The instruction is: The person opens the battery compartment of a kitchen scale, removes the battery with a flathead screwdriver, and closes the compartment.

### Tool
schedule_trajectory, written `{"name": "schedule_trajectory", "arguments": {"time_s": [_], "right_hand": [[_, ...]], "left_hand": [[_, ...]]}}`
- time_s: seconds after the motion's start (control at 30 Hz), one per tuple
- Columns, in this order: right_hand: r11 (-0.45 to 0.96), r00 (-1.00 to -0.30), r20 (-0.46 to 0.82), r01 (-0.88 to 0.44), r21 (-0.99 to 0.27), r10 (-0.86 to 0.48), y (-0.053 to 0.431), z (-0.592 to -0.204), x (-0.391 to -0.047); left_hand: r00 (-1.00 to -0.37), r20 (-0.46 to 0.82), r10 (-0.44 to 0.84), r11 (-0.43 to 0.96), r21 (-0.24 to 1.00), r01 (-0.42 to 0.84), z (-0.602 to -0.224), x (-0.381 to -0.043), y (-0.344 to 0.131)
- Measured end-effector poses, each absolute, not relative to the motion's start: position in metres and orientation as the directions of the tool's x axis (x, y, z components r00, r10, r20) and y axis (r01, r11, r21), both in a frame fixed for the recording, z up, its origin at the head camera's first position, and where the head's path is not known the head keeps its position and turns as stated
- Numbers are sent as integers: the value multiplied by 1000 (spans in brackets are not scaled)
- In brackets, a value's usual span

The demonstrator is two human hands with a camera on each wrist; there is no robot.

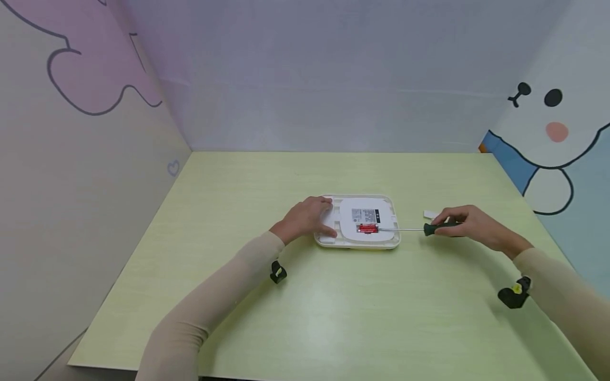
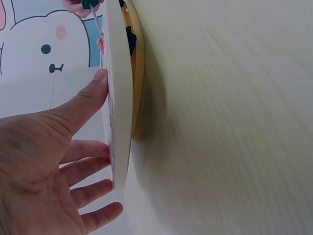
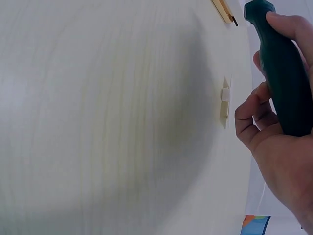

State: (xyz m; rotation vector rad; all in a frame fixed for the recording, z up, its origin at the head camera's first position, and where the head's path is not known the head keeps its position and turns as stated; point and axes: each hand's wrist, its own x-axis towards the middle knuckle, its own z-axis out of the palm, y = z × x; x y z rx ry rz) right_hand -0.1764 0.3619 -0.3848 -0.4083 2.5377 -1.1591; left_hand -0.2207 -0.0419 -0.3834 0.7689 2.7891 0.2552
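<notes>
Steadies white device (image 1: pixel 347 218) with extended left fingers (image 2: pixel 92 192), grips green-handled screwdriver (image 1: pixel 430 229) in right fingers (image 3: pixel 247 117), with cover (image 1: pixel 430 214) apparently off, red batteries (image 1: pixel 367 228) still inside.

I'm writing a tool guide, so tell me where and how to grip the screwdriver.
Grip the thick green handle, coming from the head view's right, as the right hand does. The thin metal shaft points left over the white device, so the handle should give the firmer hold.

On the white device (image 1: pixel 347 219), we cannot read the label's (image 1: pixel 364 215) tiny print. Right of it, the right hand (image 1: pixel 469 226) partly hides the screwdriver handle (image 1: pixel 430 229).
</notes>
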Motion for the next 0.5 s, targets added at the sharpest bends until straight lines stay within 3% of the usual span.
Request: {"name": "schedule_trajectory", "arguments": {"time_s": [0.5], "right_hand": [[696,-914,-149,-173,-696,-377,363,-369,-176]], "left_hand": [[-840,-190,509,853,239,463,-379,-215,-42]]}}
